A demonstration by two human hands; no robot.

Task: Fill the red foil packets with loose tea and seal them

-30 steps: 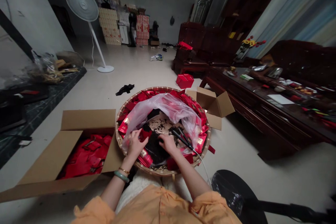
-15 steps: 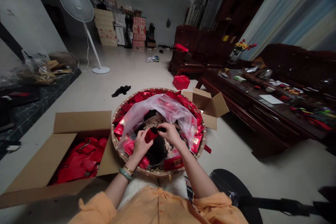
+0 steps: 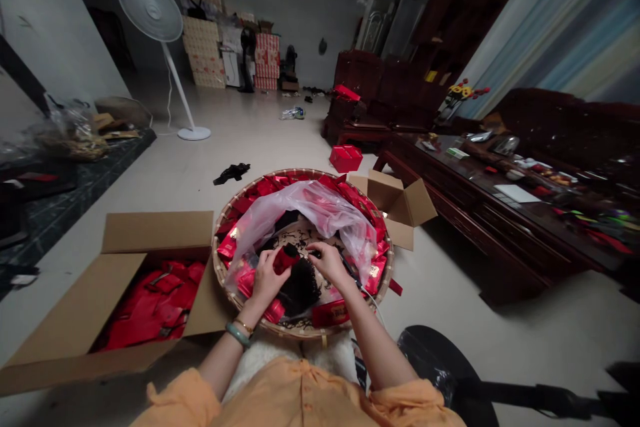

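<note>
I've got a pale tile floor (image 3: 280,147) carrying everything. Bottom center: a round woven bamboo tray (image 3: 300,172). Lower left, an open cardboard box (image 3: 157,233) full of red packets, its flap against the tray. Just beside the tray, upper right, a smaller open carton (image 3: 405,208). Above the tray, a black cloth scrap (image 3: 231,173) and a red box (image 3: 346,158). Farther up, a crushed plastic bottle (image 3: 293,113), a white fan base (image 3: 194,134), and stacked cartons (image 3: 203,53) by the back wall.

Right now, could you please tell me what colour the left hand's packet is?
The packet in the left hand is bright red, clearest in the head view.
</note>
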